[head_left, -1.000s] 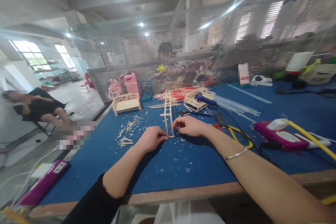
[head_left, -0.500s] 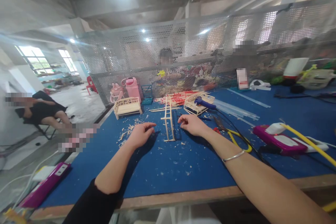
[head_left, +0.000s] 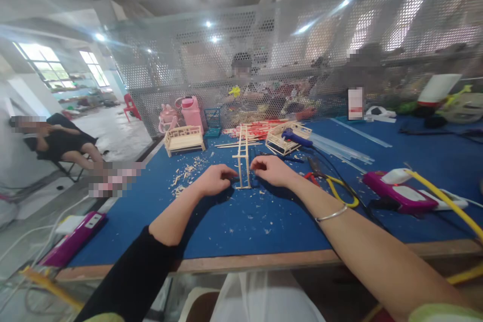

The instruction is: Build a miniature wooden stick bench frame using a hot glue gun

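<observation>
A small frame of thin wooden sticks (head_left: 243, 157) stands upright on the blue tabletop between my two hands. My left hand (head_left: 217, 179) is at its left side, thumb and fingers apart, fingertips close to the lower sticks. On the other side my right hand (head_left: 272, 170) has its fingers loosely bent and apart, with the fingertips beside the frame's right upright. Whether either hand touches the sticks I cannot tell. Nothing shows inside either hand. Wood scraps (head_left: 186, 173) lie beyond my left hand.
A miniature wooden bench (head_left: 184, 140) and another stick frame (head_left: 283, 142) stand behind, near red-tipped sticks (head_left: 260, 129). To the right are a blue glue gun (head_left: 298, 137), yellow-handled pliers (head_left: 337, 192), clear glue sticks (head_left: 339, 148) and a purple power strip (head_left: 400, 192). A seated person (head_left: 66, 138) is at left.
Both hands have moved in toward the stick frame, the left one rightward and the right one slightly leftward. The camera view has tilted down a little.
</observation>
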### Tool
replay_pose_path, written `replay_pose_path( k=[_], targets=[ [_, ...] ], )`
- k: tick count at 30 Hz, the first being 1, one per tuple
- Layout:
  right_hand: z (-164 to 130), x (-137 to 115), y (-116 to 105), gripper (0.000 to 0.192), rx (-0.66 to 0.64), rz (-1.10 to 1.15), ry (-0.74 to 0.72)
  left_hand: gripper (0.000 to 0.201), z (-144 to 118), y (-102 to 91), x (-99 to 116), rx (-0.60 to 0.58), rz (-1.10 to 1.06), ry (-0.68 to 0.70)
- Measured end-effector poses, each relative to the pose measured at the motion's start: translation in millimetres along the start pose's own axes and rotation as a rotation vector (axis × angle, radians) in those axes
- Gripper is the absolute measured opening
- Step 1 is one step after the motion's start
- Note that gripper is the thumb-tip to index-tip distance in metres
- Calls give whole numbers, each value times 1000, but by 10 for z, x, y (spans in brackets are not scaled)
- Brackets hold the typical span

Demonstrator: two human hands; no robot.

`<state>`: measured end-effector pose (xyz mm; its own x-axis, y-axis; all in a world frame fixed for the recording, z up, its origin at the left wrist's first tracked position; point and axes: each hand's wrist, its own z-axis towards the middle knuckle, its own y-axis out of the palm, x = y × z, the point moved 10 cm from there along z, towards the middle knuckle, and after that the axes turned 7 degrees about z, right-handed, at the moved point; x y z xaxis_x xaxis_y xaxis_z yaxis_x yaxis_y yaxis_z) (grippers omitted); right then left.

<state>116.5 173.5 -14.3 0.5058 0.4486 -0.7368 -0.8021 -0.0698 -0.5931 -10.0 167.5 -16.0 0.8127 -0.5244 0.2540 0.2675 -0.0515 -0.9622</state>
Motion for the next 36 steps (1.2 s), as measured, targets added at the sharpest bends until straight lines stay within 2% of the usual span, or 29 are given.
replay_pose_path(
  k=[5,12,17,22,30,36],
  targets=[
    [-13,-9,100,14,-42,-37,8,25,-114,69,131,6,52,68],
    [-24,-22,136,15,-67,-59,17,16,-80,120,226,51,92,86],
    [-39,-73,198,15,-109,-61,9,14,-87,120,233,51,81,80],
    [-68,-95,260,28,-178,-42,20,15,-94,96,220,60,74,57],
    [-107,-37,399,24,-307,13,64,16,-60,142,216,33,85,79],
    [-100,-45,419,27,-318,11,59,15,-62,148,218,27,100,87]
  ],
)
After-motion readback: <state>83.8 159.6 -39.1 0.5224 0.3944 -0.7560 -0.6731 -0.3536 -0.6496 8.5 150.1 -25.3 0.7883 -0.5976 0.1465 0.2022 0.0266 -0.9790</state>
